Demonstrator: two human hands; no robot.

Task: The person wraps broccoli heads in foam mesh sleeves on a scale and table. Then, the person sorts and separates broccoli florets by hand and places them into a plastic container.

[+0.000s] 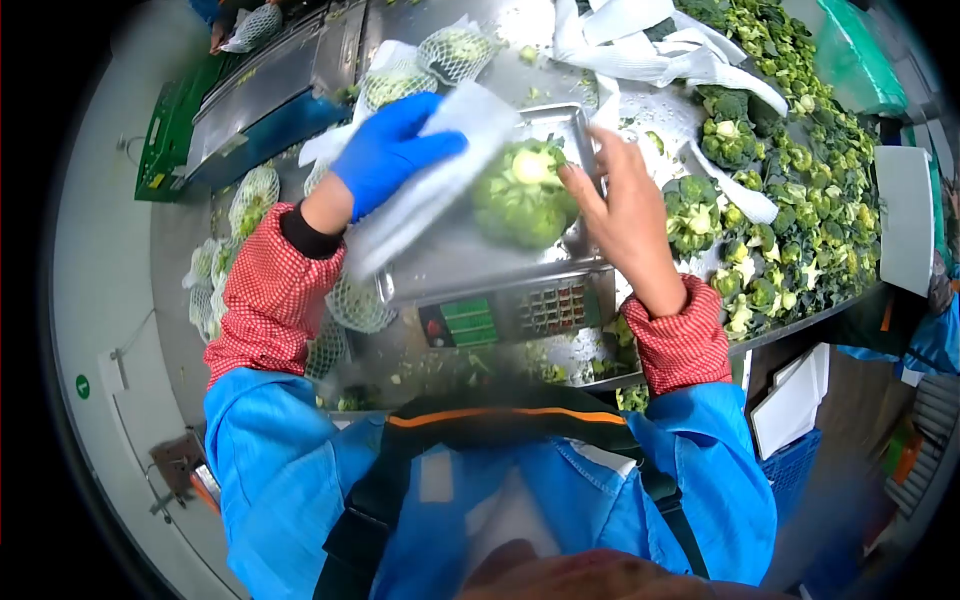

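Note:
My left hand (395,155), in a blue glove, grips a white foam net sleeve (440,180) that is smeared by motion. Beside the sleeve, a green broccoli head (525,195) sits stem-up over the metal scale tray (480,283); it is slightly blurred. My bare right hand (625,205) is at the broccoli's right side, fingers apart. Its thumb reaches the edge of the head; whether it presses on it I cannot tell. Below the tray is the scale's panel with a green display (468,322) and a keypad (553,308).
Loose broccoli (790,210) is heaped on the right of the metal table. More foam net sleeves (650,60) lie at the back. Netted heads (395,82) stand at the back left and along the left. A green crate (170,140) is at far left; another person's hand (218,38) shows beyond.

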